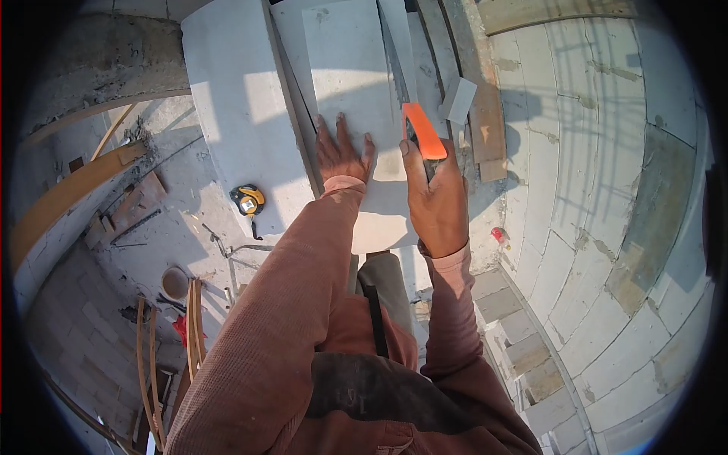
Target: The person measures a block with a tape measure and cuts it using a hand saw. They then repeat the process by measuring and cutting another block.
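Note:
My right hand [436, 189] is wrapped round the orange handle of a hand saw [425, 135]. Its narrow blade, seen almost edge-on, runs away from me along the right side of a pale lightweight block [349, 68]. Flat on that block, with fingers spread, rests my left hand [343, 152]. A larger pale block [239, 98] lies beside it on the left, and a yellow and black tape measure [248, 200] sits near its front end. To the right of the saw is a small pale offcut [459, 100].
A pale block wall [591, 152] rises on the right, with a wooden board [487, 114] along its foot. On the floor at left are a round bucket [175, 282], bent wooden strips [195, 326] and scrap wood [136, 201]. A small red item [497, 235] lies by the wall.

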`<state>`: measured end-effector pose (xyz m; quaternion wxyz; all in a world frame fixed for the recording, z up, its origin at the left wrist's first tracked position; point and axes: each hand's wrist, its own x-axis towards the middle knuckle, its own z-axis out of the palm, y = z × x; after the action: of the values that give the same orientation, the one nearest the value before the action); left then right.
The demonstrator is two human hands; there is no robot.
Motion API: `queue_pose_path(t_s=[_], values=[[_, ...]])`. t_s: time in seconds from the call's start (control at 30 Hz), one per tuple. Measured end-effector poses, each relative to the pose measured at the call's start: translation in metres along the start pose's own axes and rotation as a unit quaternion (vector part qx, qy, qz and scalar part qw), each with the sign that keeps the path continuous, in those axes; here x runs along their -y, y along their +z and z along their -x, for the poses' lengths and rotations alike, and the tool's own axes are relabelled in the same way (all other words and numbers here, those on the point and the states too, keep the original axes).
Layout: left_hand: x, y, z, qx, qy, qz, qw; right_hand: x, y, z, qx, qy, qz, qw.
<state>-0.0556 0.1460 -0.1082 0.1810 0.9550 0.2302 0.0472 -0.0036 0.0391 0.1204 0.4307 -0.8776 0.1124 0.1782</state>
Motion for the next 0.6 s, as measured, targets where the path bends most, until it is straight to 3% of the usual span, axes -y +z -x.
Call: queue_pose_path(t_s=[0.07, 0.13, 0.2, 0.27, 0.33, 0.43, 0.47, 0.5, 0.53, 0.57, 0.6], values=[[-0.001, 0.001, -0.001, 0.005, -0.006, -0.006, 1.000, -0.002, -0.013, 0.051, -0.046, -0.032, 0.000, 0.998], [0.001, 0.002, 0.002, 0.003, 0.004, -0.025, 1.000, 0.011, -0.016, 0.039, -0.023, -0.019, 0.010, 1.000], [0.000, 0.000, 0.002, 0.005, 0.004, -0.013, 1.000, 0.027, -0.018, -0.004, 0.031, 0.050, 0.021, 0.998], [-0.001, 0.002, 0.001, 0.004, 0.005, -0.013, 1.000, 0.014, 0.009, -0.083, 0.022, -0.031, 0.026, 0.999], [0.002, 0.006, 0.001, 0.004, 0.006, -0.032, 0.999, 0.028, 0.030, -0.138, 0.028, -0.010, 0.015, 0.999], [0.002, 0.004, 0.002, -0.006, 0.015, -0.035, 0.999, 0.016, 0.041, -0.139, -0.026, -0.083, 0.056, 0.995], [-0.002, 0.004, 0.000, -0.009, 0.020, -0.030, 0.999, 0.007, 0.036, -0.117, 0.008, -0.027, 0.040, 0.999], [-0.001, 0.004, 0.001, -0.014, 0.020, -0.028, 0.999, -0.004, 0.024, -0.081, -0.022, -0.166, 0.157, 0.973], [0.001, 0.003, 0.002, -0.016, 0.017, -0.028, 0.999, -0.015, 0.013, -0.039, -0.046, -0.300, 0.269, 0.914], [0.001, 0.003, 0.005, -0.012, 0.015, -0.030, 0.999, -0.003, -0.002, 0.010, -0.037, -0.175, 0.150, 0.972], [0.001, 0.005, 0.003, -0.012, 0.013, -0.032, 0.999, 0.010, -0.012, 0.040, -0.028, -0.048, 0.025, 0.998]])
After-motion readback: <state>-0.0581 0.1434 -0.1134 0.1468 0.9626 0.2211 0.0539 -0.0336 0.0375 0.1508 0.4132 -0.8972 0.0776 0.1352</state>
